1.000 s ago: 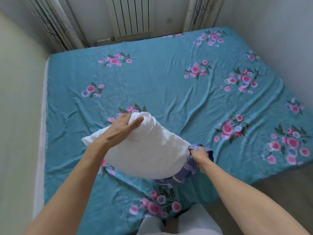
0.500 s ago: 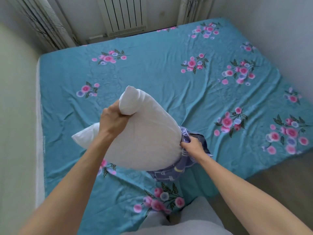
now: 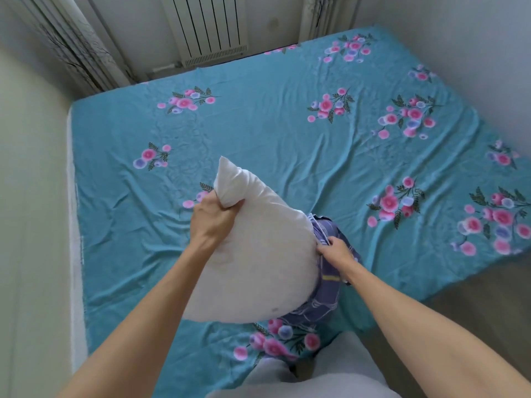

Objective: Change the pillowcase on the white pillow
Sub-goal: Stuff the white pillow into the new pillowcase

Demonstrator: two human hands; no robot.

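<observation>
The left hand (image 3: 214, 218) is clenched around one bunched corner of the white pillow (image 3: 255, 262), holding it above the near edge of the bed (image 3: 258, 139) — the right hand (image 3: 334, 249) pinches the blue-purple pillowcase (image 3: 324, 288), which wraps only the pillow's lower right end.

Left hand (image 3: 214, 218) fisted tight, knuckles up, wrist bent, bare forearm running up from lower left. Right hand (image 3: 334, 249) lower and to the right, fingers (image 3: 323, 248) pinched closed, bare forearm stretched in from the lower right corner.
</observation>
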